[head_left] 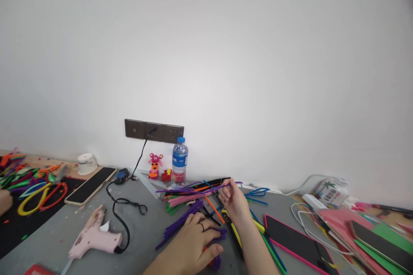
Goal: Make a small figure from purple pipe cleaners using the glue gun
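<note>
My right hand (232, 198) is raised above the pile and pinches a thin purple pipe cleaner (209, 190) between thumb and fingers. My left hand (195, 240), with a dark ring on one finger, lies lower, curled over a fuzzy purple bundle (217, 263); a bit of red shows under it, but most is hidden by the fingers. Loose purple pipe cleaners (174, 225) stick out to its left. Behind both hands spreads a heap of pink pipe cleaners (183, 198), with black, orange and green ones mixed in. A yellow-and-black tool (232, 230) lies between my forearms.
A pink glue gun (97, 238) with a black cord lies left. A water bottle (179, 161) and a pink figurine (155, 166) stand by the wall. Phones (92, 184) lie on both sides, one in a pink case (295, 242). Another person's hand (4, 202) shows near scissors (41, 200).
</note>
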`<action>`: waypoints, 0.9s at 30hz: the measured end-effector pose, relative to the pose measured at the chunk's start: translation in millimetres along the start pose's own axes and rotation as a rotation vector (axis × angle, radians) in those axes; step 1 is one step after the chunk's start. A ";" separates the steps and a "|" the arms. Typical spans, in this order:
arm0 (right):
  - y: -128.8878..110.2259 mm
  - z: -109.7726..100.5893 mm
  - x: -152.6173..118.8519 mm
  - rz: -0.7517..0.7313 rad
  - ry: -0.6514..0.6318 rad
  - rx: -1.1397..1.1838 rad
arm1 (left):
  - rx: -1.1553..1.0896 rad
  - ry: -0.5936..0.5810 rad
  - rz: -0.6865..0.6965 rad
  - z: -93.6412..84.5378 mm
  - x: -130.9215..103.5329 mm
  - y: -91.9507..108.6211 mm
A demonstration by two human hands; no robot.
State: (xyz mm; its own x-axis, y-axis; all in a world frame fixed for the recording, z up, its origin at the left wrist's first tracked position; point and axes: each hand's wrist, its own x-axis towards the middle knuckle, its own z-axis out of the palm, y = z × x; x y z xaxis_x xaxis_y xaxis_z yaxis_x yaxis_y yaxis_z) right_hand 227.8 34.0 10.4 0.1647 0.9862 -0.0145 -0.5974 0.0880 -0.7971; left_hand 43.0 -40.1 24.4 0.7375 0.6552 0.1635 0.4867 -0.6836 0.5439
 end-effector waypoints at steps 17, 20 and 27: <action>15.1 5.4 -1.1 -0.006 -0.055 -0.071 | -0.202 0.316 -0.162 7.7 12.0 -40.8; 21.5 9.4 -2.2 0.015 -0.100 -0.069 | -0.316 0.409 -0.223 -2.3 11.4 -50.6; 25.8 17.3 -2.8 0.073 -0.172 -0.038 | -0.479 0.605 -0.240 -12.9 10.1 -63.6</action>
State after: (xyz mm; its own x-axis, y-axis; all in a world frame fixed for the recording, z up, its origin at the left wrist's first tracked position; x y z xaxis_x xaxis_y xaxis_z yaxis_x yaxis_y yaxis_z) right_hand 198.4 35.9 0.4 -0.0165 0.9995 0.0279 -0.5720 0.0135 -0.8202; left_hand 13.4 14.1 2.1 0.1906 0.9210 0.3397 0.2451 -0.3797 0.8920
